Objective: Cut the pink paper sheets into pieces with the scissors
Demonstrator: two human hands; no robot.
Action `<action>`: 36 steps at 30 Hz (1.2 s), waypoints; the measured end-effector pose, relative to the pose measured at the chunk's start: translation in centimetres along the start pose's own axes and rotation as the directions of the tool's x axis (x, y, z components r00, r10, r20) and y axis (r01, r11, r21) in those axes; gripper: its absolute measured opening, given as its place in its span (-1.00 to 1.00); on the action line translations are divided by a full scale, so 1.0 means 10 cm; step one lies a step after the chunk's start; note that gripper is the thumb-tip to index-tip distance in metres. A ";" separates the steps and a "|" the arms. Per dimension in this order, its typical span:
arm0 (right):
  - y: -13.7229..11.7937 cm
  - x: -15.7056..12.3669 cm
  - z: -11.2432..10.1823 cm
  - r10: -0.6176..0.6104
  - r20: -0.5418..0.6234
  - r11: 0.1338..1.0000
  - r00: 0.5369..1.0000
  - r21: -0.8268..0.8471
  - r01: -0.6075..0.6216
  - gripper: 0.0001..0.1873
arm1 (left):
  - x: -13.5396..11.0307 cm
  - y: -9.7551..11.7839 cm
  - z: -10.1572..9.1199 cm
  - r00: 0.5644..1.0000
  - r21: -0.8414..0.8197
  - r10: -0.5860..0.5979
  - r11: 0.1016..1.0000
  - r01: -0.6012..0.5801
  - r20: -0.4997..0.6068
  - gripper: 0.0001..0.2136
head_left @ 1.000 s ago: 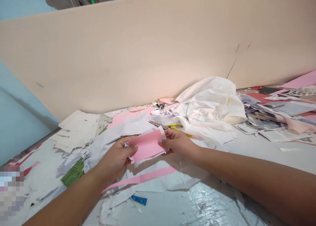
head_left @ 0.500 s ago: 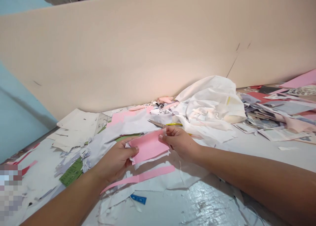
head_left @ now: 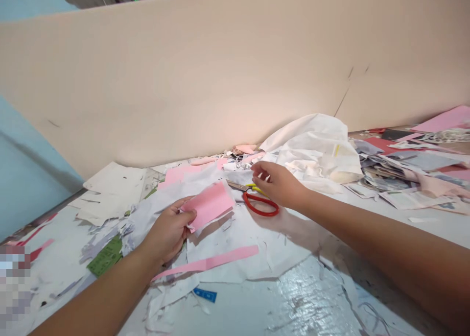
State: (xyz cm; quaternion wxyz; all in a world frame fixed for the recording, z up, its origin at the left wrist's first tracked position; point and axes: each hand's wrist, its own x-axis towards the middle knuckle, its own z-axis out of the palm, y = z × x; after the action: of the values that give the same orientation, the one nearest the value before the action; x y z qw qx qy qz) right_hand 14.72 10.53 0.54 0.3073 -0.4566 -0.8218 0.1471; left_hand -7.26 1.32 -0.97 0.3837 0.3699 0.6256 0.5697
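Observation:
My left hand (head_left: 172, 228) pinches the lower left edge of a pink fabric piece (head_left: 211, 204), with the thumb on top. The piece is roughly rectangular and shows white along its lower edge. To its right lies a pair of scissors (head_left: 261, 209) with one red and one yellow handle, blades pointing left. My right hand (head_left: 275, 181) is over the yellow handle, fingers curved and apart from the thumb, with nothing visible in them. Below the held piece, a narrow pink strip (head_left: 216, 261) lies on white cloth (head_left: 253, 233).
Crumpled white cloth (head_left: 316, 147) is heaped against the beige panel (head_left: 205, 76). Layered scraps (head_left: 389, 169) lie at the right, and white sheets (head_left: 113, 189) at the left. A green piece (head_left: 105, 255) and a small blue tag (head_left: 205, 295) lie nearer me.
My right hand has let go of the pink fabric piece and moved up and right to the scissors, uncovering the red handle. My left hand has shifted slightly left with the piece.

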 end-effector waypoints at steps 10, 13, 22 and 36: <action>0.03 -0.04 0.15 0.087 0.286 0.863 0.954 -0.500 0.072 -0.73 | 0.10 -0.10 -0.05 0.997 -0.157 -0.064 0.985 0.071 0.051 -0.53; 0.02 -0.01 0.10 0.147 0.351 0.864 0.925 -0.501 0.053 -0.82 | 0.10 -0.11 -0.04 0.996 -0.205 -0.066 0.976 0.077 0.062 -0.56; 0.08 0.11 -0.28 0.197 0.436 0.947 0.878 -0.315 -0.056 -0.79 | 0.13 -0.09 -0.04 0.993 -0.354 -0.049 0.931 0.085 0.110 -0.68; 0.01 0.12 -0.36 -0.192 0.310 0.340 0.931 0.911 -0.234 -0.77 | 0.08 0.03 -0.06 0.998 -0.386 0.030 0.923 -0.009 0.050 -0.72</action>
State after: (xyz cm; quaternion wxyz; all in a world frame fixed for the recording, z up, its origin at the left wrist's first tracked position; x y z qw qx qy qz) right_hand 16.65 11.49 3.72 0.3530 -0.1709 -0.6218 0.6779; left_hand -8.10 1.82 -0.65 0.4604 0.3091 0.4870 0.6748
